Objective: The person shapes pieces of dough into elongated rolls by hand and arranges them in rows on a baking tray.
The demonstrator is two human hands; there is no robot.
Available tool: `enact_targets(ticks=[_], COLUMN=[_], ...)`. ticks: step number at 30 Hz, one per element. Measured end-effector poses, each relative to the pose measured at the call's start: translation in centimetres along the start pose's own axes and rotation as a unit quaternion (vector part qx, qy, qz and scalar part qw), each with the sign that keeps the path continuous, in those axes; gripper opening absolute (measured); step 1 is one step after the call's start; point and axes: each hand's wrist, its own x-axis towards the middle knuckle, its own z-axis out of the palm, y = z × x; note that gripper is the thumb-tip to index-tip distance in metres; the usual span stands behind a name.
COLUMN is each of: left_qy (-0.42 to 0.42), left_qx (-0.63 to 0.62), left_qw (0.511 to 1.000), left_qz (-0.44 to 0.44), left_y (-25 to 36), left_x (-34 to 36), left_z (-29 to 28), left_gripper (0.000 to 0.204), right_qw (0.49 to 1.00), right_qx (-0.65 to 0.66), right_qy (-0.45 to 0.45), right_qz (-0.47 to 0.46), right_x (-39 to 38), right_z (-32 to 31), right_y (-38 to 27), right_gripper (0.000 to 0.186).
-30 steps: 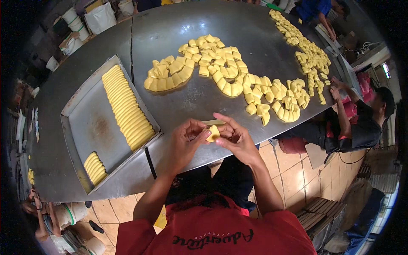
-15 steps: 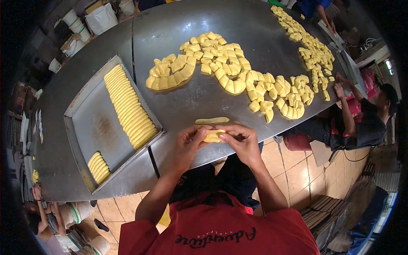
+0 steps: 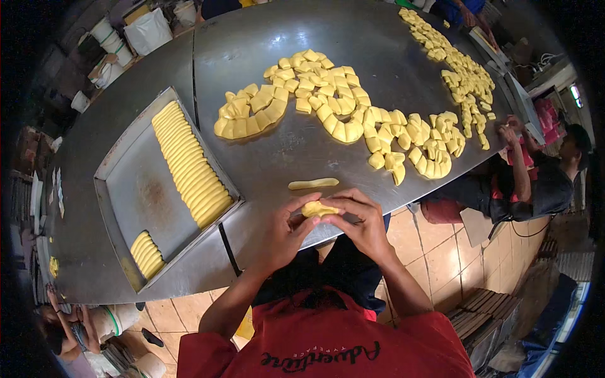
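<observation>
My left hand [image 3: 290, 227] and my right hand [image 3: 356, 223] are both closed on a small piece of yellow dough [image 3: 319, 208], pinched between thumbs and fingers at the table's near edge. Just beyond my fingers a long, flat dough strip [image 3: 313, 183] lies on the steel table [image 3: 265, 157]. To the left, a metal tray [image 3: 148, 192] holds a long row of finger-shaped dough pieces [image 3: 189, 164] and a shorter group [image 3: 147, 252]. Clusters of cut dough squares [image 3: 334, 94] lie farther back.
A co-worker [image 3: 535, 176] sits at the right edge near more cut dough [image 3: 466, 82]. Other people's arms show at top right and lower left [image 3: 75, 327]. White buckets [image 3: 110, 41] stand beyond the table; stacked boards [image 3: 472, 315] sit at lower right.
Over the last second my fingers have shifted around the dough piece, which looked flatter half a second ago and is now more bunched. The strip beyond my hands is less hidden.
</observation>
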Motion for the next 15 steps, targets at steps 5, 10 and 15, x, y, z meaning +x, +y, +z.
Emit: enact_targets(ticks=[5, 10, 15], left_qy=[0.036, 0.064, 0.023], left_qx=[0.169, 0.294, 0.292], left_qw=[0.985, 0.93, 0.951], left_qz=[0.009, 0.212, 0.096], left_y=[1.8, 0.8, 1.4], left_x=[0.0, 0.0, 0.3], left_z=[0.9, 0.7, -1.1], left_gripper=[0.027, 0.02, 0.019], right_qw=[1.0, 0.952, 0.985], right_qx=[-0.005, 0.252, 0.012], right_qy=[0.02, 0.024, -0.087], right_qz=[-0.012, 0.171, 0.148], right_x=[-0.2, 0.2, 0.9], right_z=[0.4, 0.9, -1.8], right_y=[1.4, 1.3, -0.9], right_gripper=[0.027, 0.017, 0.022])
